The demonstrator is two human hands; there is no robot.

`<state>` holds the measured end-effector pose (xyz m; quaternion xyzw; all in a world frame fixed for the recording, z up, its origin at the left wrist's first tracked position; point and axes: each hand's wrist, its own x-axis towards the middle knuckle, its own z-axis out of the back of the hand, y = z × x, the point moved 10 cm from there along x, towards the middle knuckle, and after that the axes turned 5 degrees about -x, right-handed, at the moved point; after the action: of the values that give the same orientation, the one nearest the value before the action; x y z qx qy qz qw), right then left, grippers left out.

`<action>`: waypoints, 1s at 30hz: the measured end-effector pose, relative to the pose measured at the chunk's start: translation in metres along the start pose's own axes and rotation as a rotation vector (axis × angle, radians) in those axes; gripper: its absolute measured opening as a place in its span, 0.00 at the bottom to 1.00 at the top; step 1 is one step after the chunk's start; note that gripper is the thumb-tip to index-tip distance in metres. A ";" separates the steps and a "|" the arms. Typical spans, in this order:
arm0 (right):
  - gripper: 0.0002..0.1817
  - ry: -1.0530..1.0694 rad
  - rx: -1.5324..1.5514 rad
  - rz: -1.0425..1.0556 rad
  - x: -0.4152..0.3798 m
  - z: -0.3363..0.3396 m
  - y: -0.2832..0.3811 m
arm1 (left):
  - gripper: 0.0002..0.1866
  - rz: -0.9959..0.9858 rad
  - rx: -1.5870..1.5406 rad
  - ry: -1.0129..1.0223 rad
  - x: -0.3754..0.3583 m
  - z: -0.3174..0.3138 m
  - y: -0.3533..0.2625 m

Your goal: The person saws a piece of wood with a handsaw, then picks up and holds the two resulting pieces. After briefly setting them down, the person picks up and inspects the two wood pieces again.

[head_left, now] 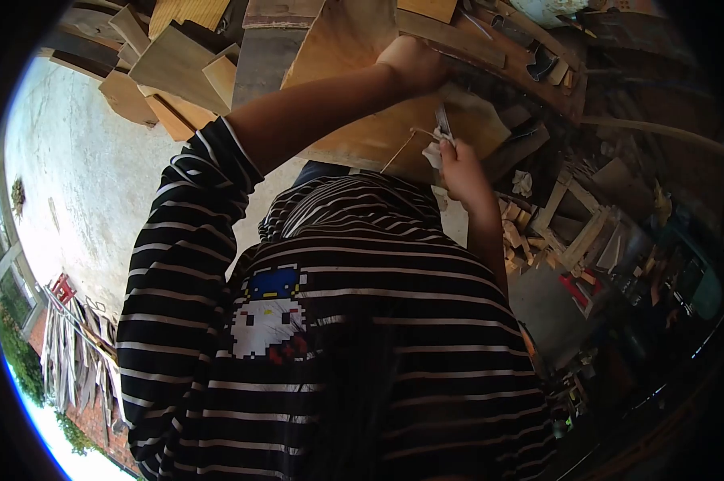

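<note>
My right hand [463, 170] is closed around a narrow, shiny metal blade-like tool [444, 120] that points away from me. Crumpled white cloth or paper [432, 154] bunches beside the fingers. My left hand [414, 64] reaches across above it, fingers curled in over the wooden board; what it holds, if anything, is hidden. Under both hands lies a broad brown wooden board [354, 144]. A thin stick or cord [399, 151] runs from near the tool toward my waist.
Cut boards [181, 68] are stacked at the upper left. Wood scraps and a wooden frame [570, 220] lie on the right. Tools and offcuts sit on a bench [530, 72] at the upper right. Long wood strips [77, 345] lean at the lower left.
</note>
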<state>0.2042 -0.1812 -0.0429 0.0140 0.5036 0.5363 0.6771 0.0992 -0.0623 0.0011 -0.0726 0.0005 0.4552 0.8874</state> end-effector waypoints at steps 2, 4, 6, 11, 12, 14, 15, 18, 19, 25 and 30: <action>0.16 0.078 0.087 -0.088 0.004 -0.010 -0.007 | 0.16 -0.016 0.025 -0.016 0.000 -0.019 0.006; 0.15 -0.212 -0.138 0.413 -0.012 -0.003 0.023 | 0.15 0.003 -0.007 0.014 -0.001 -0.018 0.008; 0.15 -0.002 -0.061 0.142 -0.032 0.000 0.004 | 0.16 0.104 -0.094 0.081 -0.002 -0.019 0.022; 0.18 0.098 -0.105 -0.088 -0.039 -0.003 -0.023 | 0.18 0.159 -0.057 -0.056 -0.002 -0.047 0.050; 0.18 0.097 -0.102 -0.085 -0.034 -0.001 -0.020 | 0.18 0.201 -0.078 -0.119 -0.006 -0.043 0.058; 0.18 0.165 -0.057 -0.128 -0.028 -0.007 -0.019 | 0.19 0.232 -0.078 -0.091 -0.011 -0.050 0.067; 0.18 0.169 -0.049 -0.134 -0.026 -0.009 -0.018 | 0.19 0.263 -0.079 -0.066 -0.015 -0.048 0.070; 0.17 0.155 -0.080 -0.055 -0.021 -0.014 -0.011 | 0.20 0.324 -0.143 0.170 -0.022 -0.050 0.075; 0.16 0.141 -0.105 -0.039 -0.018 -0.016 -0.012 | 0.20 0.321 -0.137 0.169 -0.024 -0.049 0.076; 0.16 -0.102 -0.139 0.149 -0.013 -0.011 0.027 | 0.21 0.455 -0.260 0.259 -0.045 -0.091 0.103; 0.19 -0.238 -0.495 0.487 -0.027 -0.011 0.115 | 0.17 0.226 -0.019 0.095 -0.042 -0.104 0.105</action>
<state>0.1162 -0.1584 0.0343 0.0313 0.2580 0.7820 0.5665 -0.0040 -0.0494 -0.1129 -0.1017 0.0464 0.5483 0.8288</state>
